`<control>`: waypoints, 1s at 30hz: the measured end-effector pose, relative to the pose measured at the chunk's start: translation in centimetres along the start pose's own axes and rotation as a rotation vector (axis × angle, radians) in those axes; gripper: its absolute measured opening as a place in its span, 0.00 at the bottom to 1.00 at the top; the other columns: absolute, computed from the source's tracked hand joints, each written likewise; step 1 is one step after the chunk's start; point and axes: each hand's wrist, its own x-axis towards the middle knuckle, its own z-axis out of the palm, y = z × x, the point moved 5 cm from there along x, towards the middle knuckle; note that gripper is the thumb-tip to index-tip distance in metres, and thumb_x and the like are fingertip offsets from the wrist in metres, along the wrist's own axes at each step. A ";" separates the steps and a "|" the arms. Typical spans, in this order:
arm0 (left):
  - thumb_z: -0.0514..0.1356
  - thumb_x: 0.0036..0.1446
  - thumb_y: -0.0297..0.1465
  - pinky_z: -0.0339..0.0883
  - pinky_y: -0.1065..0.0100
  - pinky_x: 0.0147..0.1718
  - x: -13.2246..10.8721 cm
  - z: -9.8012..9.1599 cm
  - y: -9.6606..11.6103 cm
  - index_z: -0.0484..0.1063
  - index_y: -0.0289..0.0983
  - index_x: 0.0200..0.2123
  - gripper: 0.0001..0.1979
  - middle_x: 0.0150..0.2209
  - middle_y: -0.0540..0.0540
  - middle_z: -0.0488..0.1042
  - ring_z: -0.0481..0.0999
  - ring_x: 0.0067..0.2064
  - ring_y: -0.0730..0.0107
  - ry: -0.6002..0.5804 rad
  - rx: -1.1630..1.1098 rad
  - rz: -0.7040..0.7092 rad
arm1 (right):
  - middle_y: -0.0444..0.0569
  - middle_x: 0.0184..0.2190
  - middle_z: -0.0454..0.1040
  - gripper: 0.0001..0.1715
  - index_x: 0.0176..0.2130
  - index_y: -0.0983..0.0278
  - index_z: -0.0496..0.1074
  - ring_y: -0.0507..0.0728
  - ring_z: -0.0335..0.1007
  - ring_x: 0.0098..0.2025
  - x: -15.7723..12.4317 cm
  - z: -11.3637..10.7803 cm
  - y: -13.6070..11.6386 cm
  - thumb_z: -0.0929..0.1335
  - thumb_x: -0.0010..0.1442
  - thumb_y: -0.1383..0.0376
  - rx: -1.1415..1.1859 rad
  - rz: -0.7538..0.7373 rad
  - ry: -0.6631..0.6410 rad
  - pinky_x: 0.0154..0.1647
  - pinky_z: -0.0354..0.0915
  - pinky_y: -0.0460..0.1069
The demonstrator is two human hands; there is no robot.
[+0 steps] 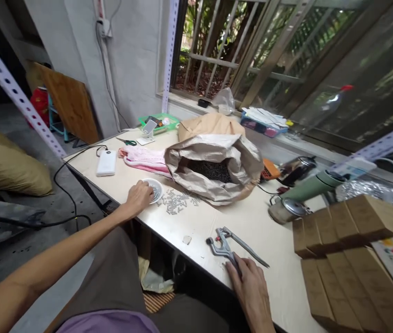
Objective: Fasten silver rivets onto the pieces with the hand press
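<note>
My left hand [140, 198] reaches over the near side of a small white bowl [161, 186] that holds tiny silvery metal pieces [155, 193]. Its fingers are bent together, and their tips are partly hidden, so what they pinch cannot be made out. Loose short metal pins [175, 201] lie scattered on the table just right of the bowl. My right hand [252, 286] rests near the table's front edge, closed around one handle of grey metal hand pliers [222, 249]. The pliers lie on the tabletop, their second handle spread away from the hand.
A large paper sack [213, 194] of dark small parts stands open behind the pins. Cardboard boxes [352, 273] are stacked at right, beside a metal mug [286, 212] and green flask [316, 187]. A white power bank [106, 163], scissors [127, 141] and pink cloth [144, 159] lie left.
</note>
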 end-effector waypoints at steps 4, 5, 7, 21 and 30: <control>0.52 0.56 0.30 0.62 0.67 0.36 -1.0 -1.9 1.1 0.72 0.37 0.30 0.10 0.33 0.43 0.72 0.68 0.39 0.62 0.168 -0.177 0.111 | 0.50 0.28 0.70 0.27 0.39 0.63 0.71 0.56 0.64 0.31 0.3 1.0 -0.1 0.53 0.63 0.50 0.033 0.016 0.007 0.31 0.60 0.51; 0.51 0.56 0.30 0.62 0.68 0.35 -1.5 -2.2 1.6 0.72 0.37 0.31 0.10 0.32 0.45 0.72 0.68 0.37 0.64 0.176 -0.282 0.137 | 0.50 0.27 0.70 0.26 0.38 0.64 0.71 0.56 0.64 0.31 0.6 1.1 -0.4 0.53 0.64 0.51 0.041 -0.001 0.008 0.31 0.60 0.51; 0.50 0.56 0.31 0.62 0.70 0.32 -2.6 -2.2 3.3 0.70 0.37 0.31 0.10 0.29 0.48 0.72 0.69 0.32 0.69 0.117 -0.525 0.183 | 0.49 0.28 0.71 0.24 0.38 0.63 0.71 0.55 0.64 0.32 0.9 1.3 -1.5 0.54 0.64 0.53 0.039 -0.052 -0.002 0.33 0.58 0.51; 0.55 0.53 0.34 0.61 0.73 0.29 -5.5 2.7 11.5 0.75 0.34 0.30 0.11 0.27 0.49 0.75 0.70 0.29 0.72 -0.339 -1.002 0.237 | 0.48 0.34 0.73 0.16 0.42 0.60 0.70 0.54 0.68 0.37 2.9 0.5 -7.0 0.59 0.63 0.56 0.447 0.036 -0.055 0.37 0.62 0.50; 0.58 0.52 0.36 0.61 0.72 0.30 -6.7 2.3 12.1 0.75 0.34 0.31 0.11 0.28 0.47 0.74 0.69 0.30 0.72 -0.311 -1.137 0.195 | 0.47 0.32 0.73 0.15 0.37 0.61 0.70 0.52 0.68 0.32 3.6 1.6 -9.1 0.61 0.61 0.56 0.813 0.225 -0.134 0.32 0.63 0.47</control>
